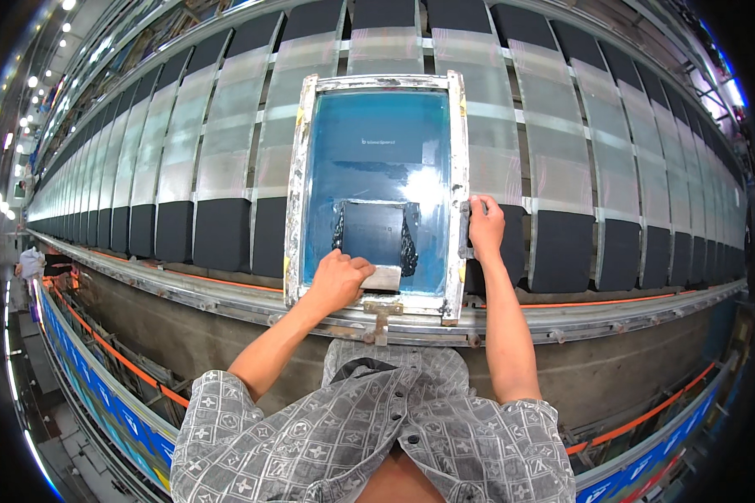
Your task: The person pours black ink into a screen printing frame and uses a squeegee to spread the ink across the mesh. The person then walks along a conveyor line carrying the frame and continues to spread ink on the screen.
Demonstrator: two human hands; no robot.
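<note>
A screen-printing frame with blue mesh lies over a long row of pallets. Dark ink streaks border a rectangular patch in its lower half. My left hand is closed on a metal-edged squeegee near the frame's bottom, its fingers curled over the tool. My right hand grips the frame's right side at a small fitting, fingers bent around it.
Pallets with black fabric ends run left and right. A metal rail runs along my side. Orange bars and blue-panelled railings flank me. Another person stands at the far left.
</note>
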